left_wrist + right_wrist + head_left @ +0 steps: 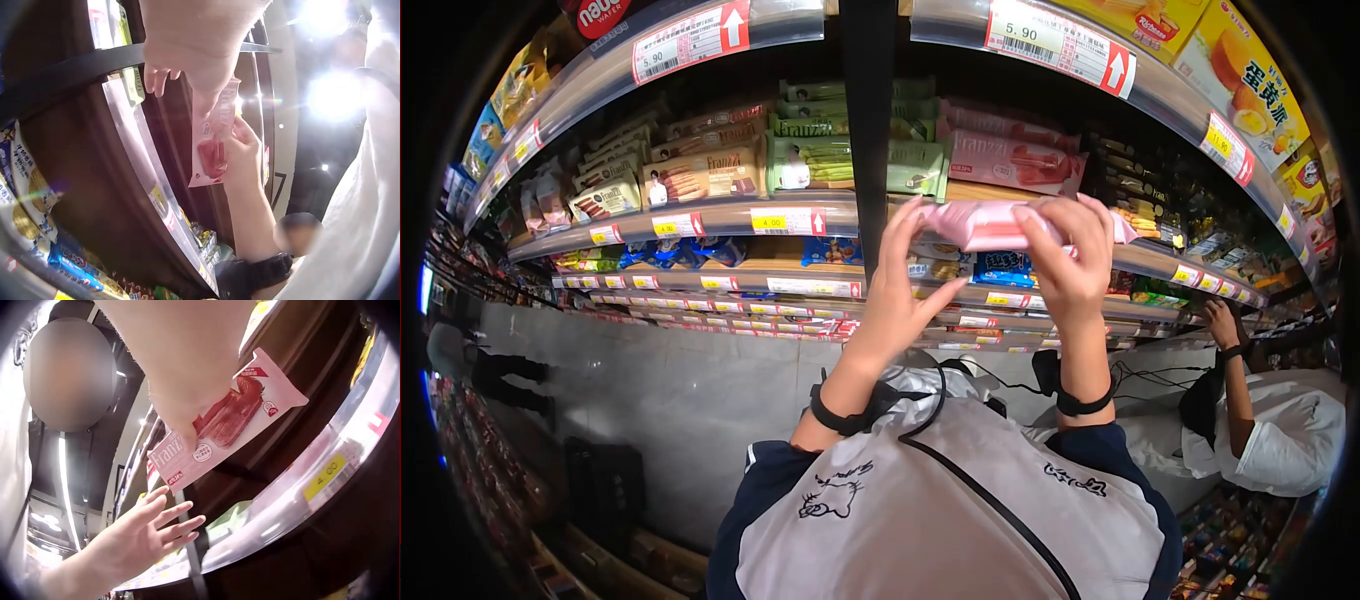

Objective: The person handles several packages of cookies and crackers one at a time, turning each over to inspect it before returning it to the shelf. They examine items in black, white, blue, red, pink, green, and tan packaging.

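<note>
A pink Franzzi wafer packet (980,222) is held up in front of the middle shelf (730,216). My right hand (1060,240) grips its right end from above. My left hand (925,250) is at the left end with straight, spread fingers; I cannot tell whether it touches. In the right wrist view my right hand (187,381) pinches the packet (237,412), which shows red wafers, while the left hand (156,528) is spread open below it. In the left wrist view the packet (209,144) hangs between the left hand (187,56) and the right hand (244,150).
Shelves hold rows of Franzzi boxes (700,175) behind price strips (785,221). A dark upright post (870,150) splits the shelving. Another person in white (1260,430) reaches into the shelves at the right. A dark basket (605,480) stands on the floor at the left.
</note>
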`<state>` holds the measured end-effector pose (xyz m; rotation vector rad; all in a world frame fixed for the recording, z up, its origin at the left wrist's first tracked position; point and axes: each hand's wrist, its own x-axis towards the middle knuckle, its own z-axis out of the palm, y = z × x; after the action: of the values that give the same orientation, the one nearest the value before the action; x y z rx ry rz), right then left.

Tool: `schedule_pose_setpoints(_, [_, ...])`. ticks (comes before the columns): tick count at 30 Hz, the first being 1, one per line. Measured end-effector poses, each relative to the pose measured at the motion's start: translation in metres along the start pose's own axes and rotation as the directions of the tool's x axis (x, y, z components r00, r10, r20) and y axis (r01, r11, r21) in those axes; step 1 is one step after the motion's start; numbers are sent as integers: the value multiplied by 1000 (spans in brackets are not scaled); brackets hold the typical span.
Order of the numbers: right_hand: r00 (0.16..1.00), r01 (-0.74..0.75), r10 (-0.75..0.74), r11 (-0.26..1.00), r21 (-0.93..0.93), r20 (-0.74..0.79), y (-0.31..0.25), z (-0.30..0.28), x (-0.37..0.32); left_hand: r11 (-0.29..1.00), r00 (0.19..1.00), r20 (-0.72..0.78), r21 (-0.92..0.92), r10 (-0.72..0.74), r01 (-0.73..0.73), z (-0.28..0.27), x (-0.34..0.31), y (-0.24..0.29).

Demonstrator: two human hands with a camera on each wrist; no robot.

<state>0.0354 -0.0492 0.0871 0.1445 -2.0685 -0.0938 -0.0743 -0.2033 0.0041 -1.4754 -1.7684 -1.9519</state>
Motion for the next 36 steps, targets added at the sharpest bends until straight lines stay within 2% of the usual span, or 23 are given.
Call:
schedule_pose_setpoints(2, [996, 69, -70, 998, 13, 51, -18, -8, -2, 985, 985, -3, 22, 170, -170, -8, 2, 8])
schedule_pose_setpoints(3, [995, 96, -95, 995, -38, 13, -28, -7, -6, 950, 954, -222, -195, 199, -244, 2, 2, 9])
schedule_pose_setpoints(6, [991, 117, -124, 985, -126, -47, -47, -9, -12, 938, 934, -90, -1, 345, -347, -24, 2, 27])
schedule_pose_setpoints(7, [986, 132, -146, 979, -156, -84, -49, -10, -11, 966, 955, -148, 1, 257, -259, -25, 4, 43])
schedule_pose_setpoints(8, [978, 147, -171, 971, -186, -119, -51, -12, -10, 967, 954, -159, 28, 255, -254, -27, 3, 49])
schedule_pose_setpoints(9, [953, 216, -264, 938, -272, -152, -44, -13, -9, 967, 952, -171, 55, 254, -248, -30, 1, 52])
schedule_pose_setpoints(10, [953, 141, -218, 933, -331, -209, -42, -17, -11, 967, 950, -184, 84, 254, -242, -33, -1, 54])
schedule_pose_setpoints(11, [947, 63, -177, 921, -383, -269, -41, -21, -12, 982, 956, -224, 36, 189, -186, -35, -8, 50])
schedule_pose_setpoints(13, [929, -81, -53, 937, -339, -367, -38, -31, -14, 980, 935, -338, -126, 104, -154, -37, -11, 44])
schedule_pose_setpoints(14, [918, -142, 35, 959, -245, -394, -36, -38, -16, 968, 919, -391, -205, 56, -146, -38, -12, 42])
schedule_pose_setpoints(15, [901, -189, 117, 973, -134, -418, -35, -38, -16, 965, 924, -382, -240, 5, -105, -43, -16, 40])
schedule_pose_setpoints(18, [813, -282, 361, 931, 233, -457, -35, -29, -23, 951, 912, -410, -290, -25, -105, -48, -19, 40])
schedule_pose_setpoints(21, [769, -358, 602, 684, 636, -215, -50, -22, -24, 935, 910, -411, -339, -48, -104, -50, -24, 39])
schedule_pose_setpoints(24, [835, -378, 548, 631, 678, -44, -51, -19, -26, 923, 910, -409, -372, -67, -100, -51, -27, 41])
schedule_pose_setpoints(27, [884, -325, 460, 734, 597, -85, -50, -13, -26, 913, 903, -421, -396, -83, -100, -53, -27, 46])
schedule_pose_setpoints(30, [893, -293, 435, 758, 582, -118, -49, -9, -23, 931, 903, -428, -346, -44, -119, -55, -27, 48])
schedule_pose_setpoints(36, [866, -314, 483, 726, 611, -128, -49, -6, -24, 943, 907, -421, -311, -26, -117, -55, -26, 46])
